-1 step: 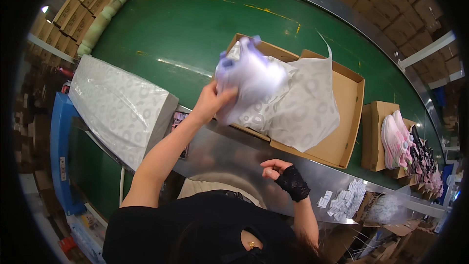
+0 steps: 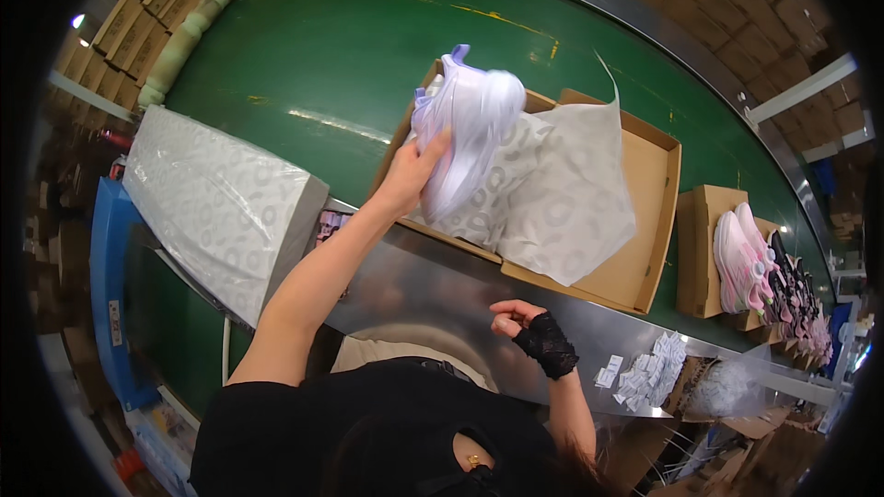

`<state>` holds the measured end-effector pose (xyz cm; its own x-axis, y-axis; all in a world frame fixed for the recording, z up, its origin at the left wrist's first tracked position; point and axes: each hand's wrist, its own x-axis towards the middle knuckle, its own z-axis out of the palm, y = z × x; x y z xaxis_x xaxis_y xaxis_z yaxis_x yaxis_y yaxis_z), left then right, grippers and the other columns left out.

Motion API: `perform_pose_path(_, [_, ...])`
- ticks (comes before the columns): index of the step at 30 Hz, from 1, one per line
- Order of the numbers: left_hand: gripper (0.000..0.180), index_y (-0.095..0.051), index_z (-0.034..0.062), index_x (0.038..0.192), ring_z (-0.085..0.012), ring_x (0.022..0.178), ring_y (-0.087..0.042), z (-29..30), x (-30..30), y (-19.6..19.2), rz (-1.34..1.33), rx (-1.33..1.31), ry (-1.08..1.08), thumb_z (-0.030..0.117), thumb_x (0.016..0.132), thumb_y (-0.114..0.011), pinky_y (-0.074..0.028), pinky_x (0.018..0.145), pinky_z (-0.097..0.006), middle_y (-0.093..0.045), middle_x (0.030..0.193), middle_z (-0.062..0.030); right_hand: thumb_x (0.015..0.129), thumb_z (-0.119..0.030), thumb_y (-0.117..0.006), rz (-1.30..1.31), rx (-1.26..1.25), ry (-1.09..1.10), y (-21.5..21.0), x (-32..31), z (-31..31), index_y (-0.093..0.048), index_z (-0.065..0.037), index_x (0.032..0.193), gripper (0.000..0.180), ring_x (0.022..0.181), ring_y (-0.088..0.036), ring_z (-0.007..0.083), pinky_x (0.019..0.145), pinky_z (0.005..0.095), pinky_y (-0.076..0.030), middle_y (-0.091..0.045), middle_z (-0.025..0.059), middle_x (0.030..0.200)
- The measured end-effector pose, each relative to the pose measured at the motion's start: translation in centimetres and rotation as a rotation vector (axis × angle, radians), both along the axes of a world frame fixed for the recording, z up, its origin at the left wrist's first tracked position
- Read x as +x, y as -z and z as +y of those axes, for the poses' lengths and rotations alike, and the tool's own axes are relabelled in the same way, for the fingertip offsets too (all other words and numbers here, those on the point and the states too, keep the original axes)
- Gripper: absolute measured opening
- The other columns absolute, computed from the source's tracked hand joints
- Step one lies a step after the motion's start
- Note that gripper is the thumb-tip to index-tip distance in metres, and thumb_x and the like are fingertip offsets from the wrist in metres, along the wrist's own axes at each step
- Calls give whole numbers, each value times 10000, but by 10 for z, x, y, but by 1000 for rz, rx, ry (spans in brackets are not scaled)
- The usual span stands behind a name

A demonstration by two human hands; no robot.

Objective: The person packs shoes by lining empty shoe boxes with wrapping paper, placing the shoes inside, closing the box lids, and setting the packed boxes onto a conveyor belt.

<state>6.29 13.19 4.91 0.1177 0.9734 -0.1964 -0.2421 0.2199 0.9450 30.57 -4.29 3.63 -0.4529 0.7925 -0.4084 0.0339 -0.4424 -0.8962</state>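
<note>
My left hand (image 2: 412, 173) is closed on the lavender sneakers (image 2: 471, 120), which look like a pair held together, with purple heel loops. They are above the left part of an open brown cardboard shoebox (image 2: 665, 212). Patterned pale wrapping paper (image 2: 571, 189) spreads out of the box beside the sneakers, one corner standing up. My right hand (image 2: 525, 325), in a black lace fingerless glove, hovers over the metal table edge near my body. Its fingers are loosely bent, thumb and forefinger slightly apart, with nothing visible in them.
At left lies a plastic-wrapped stack of patterned paper (image 2: 221, 198) by a blue frame (image 2: 109, 285). Small white packets (image 2: 649, 373) are heaped at right on the metal edge (image 2: 433, 281). Pink sneakers (image 2: 737, 258) and other shoes stand in boxes at far right on the green surface (image 2: 350, 46).
The sneakers, blurred before, now show clearly and have turned more upright, slightly higher. My left hand has shifted a little, still gripping them. My right hand has barely moved.
</note>
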Motion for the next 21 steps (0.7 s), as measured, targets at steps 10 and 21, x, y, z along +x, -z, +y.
perform_pose_path(10, [540,-437,-98,1123,-261,838,-594,-9,85,51,-14,-245,494,352,836,-523,-504,685,-389,-547,1024,-206,771,-229,-597,360,-75,897,46,15,19,-480,-21,1106,411,755,-548,174,642,290,-445,-556,64,888])
perform_pose_path(21, [599,-457,-87,1009,-399,943,-491,-27,-15,35,734,181,20,485,874,-343,-386,801,-403,-506,951,-323,741,-8,-450,-1521,1127,385,75,-51,53,-363,-54,1237,506,1194,-305,370,869,524,-276,-327,191,1310])
